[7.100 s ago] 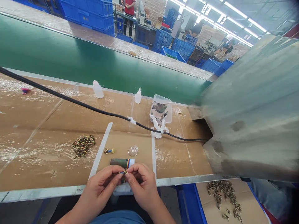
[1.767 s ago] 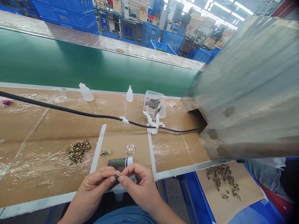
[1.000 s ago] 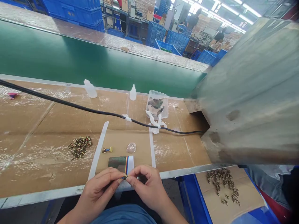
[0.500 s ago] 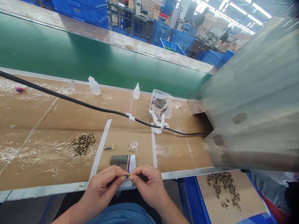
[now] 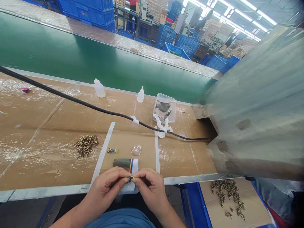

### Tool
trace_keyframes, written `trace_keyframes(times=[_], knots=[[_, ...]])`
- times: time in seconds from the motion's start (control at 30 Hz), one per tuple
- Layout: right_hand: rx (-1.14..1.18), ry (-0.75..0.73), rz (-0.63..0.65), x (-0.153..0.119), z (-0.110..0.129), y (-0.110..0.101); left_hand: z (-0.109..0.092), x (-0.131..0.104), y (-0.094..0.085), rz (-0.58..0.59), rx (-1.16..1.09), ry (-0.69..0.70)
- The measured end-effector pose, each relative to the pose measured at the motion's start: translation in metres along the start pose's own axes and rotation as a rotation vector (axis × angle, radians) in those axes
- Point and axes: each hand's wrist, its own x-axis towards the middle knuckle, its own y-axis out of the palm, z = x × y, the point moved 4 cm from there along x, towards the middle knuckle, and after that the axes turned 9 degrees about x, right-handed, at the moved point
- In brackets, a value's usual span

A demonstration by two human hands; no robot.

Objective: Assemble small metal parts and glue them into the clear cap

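Observation:
My left hand (image 5: 108,186) and my right hand (image 5: 150,186) meet at the table's front edge, each pinching one side of a small dark and yellow piece (image 5: 130,178). Just beyond the fingertips lies a dark green cylinder (image 5: 122,162), beside a white strip with coloured stripes (image 5: 134,165). A tiny painted figurine (image 5: 112,150) rests on its side on the cardboard mat, and a clear round dish (image 5: 136,150) is to its right. Farther left is a pile of small dark and yellow pieces (image 5: 86,146).
A black cable (image 5: 106,111) crosses the table. Behind it stand two white bottles (image 5: 99,88) (image 5: 140,95) and a clear tub (image 5: 164,107). A metal duct (image 5: 256,104) rises at the right, above a lower cardboard-lined tray (image 5: 206,196) with small parts. A green belt (image 5: 78,58) runs behind.
The view has shifted slightly. Both hands keep their pinch on the small piece, and a little more of it now shows between the fingertips.

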Motion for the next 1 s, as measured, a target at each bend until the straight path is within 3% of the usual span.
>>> trace_keyframes(times=[0.23,0.57,1.0], knots=[[0.063,-0.071,-0.014,-0.001,-0.002,-0.003,0.016,-0.006,0.006,-0.045,-0.058,-0.064],[-0.07,-0.394,-0.045,-0.012,0.003,-0.002,0.004,-0.006,0.001,-0.095,0.02,0.124],[-0.136,-0.516,-0.012,-0.007,0.006,-0.001,0.004,-0.006,0.002,-0.06,0.054,0.148]])
